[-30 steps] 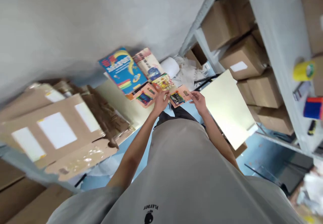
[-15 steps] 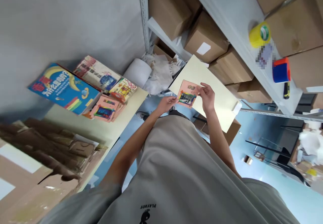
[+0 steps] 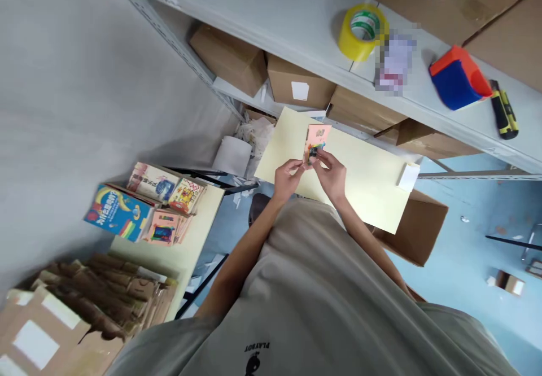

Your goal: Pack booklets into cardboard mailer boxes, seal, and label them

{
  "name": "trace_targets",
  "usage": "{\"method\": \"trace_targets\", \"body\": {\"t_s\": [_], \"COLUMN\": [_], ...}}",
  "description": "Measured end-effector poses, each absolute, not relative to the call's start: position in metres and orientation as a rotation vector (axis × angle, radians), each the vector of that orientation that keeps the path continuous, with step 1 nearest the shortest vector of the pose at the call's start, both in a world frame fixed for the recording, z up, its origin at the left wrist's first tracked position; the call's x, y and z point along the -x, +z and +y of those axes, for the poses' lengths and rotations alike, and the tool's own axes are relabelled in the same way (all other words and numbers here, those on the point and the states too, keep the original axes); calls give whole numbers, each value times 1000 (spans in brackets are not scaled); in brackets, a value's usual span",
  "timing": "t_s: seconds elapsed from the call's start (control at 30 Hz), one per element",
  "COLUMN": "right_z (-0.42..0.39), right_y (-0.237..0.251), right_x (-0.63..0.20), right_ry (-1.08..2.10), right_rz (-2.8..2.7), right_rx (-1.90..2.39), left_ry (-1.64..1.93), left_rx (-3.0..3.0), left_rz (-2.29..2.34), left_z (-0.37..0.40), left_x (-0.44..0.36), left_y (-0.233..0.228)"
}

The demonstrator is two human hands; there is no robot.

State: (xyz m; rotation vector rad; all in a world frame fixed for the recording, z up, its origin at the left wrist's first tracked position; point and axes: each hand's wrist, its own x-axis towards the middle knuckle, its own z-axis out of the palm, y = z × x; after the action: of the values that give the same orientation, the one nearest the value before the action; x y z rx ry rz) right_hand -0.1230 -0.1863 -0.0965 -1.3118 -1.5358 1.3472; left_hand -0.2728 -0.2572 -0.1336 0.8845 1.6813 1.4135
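A small pink book (image 3: pixel 317 135) with a colourful picture on its cover is held up over a cream tabletop (image 3: pixel 359 178). My left hand (image 3: pixel 289 178) pinches its lower left corner. The fingers of my right hand (image 3: pixel 331 175) grip its lower right side and cover part of the picture. Similar pink books (image 3: pixel 164 228) lie piled on the side table at the left. Beside that pile are a large blue book (image 3: pixel 121 212), a white book (image 3: pixel 152 183) and a book with a yellow cartoon cover (image 3: pixel 185 195).
Above the tabletop, a grey shelf (image 3: pixel 288 20) carries yellow tape (image 3: pixel 363 31), a red and blue tape dispenser (image 3: pixel 459 79) and a box cutter (image 3: pixel 503 110). An open carton (image 3: pixel 417 226) stands below at the right. Flattened cardboard (image 3: pixel 122 285) fills the lower left.
My view has swung toward the shelf and tabletop. The pink book is now turned narrower to me, and my right hand has moved from its upper right edge down to its lower part.
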Motion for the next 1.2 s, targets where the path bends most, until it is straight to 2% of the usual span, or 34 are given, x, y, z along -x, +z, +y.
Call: {"method": "trace_targets", "body": {"t_s": [0.2,0.4,0.57,0.87,1.07,1.2], "right_z": [-176,-157,-158,-163,-185,-208], "right_y": [-102,-101,-96,-105,-88,-74], "right_x": [111,86,71,70,75,91], "right_ry": [1222,1337,1462,1417,1135,1287], "right_rz": [-1513,-1432,-1378,-1378,-1456,-1479], "right_rx": [1351,1206,1155,1231,1330,1288], "left_ry": [1253,1391,1308,1429,1503,1499], "left_rx": [-1367,-934,-631,-778,-843,-1102], "left_rz": [1847,1760,1527,1633,1788,1792], "left_z": [-244,-235,-237,-249,-257,-262], "left_x": [236,260,272,253,251,232], "left_y": [-114,-119,-119,-104,-99,-90]}}
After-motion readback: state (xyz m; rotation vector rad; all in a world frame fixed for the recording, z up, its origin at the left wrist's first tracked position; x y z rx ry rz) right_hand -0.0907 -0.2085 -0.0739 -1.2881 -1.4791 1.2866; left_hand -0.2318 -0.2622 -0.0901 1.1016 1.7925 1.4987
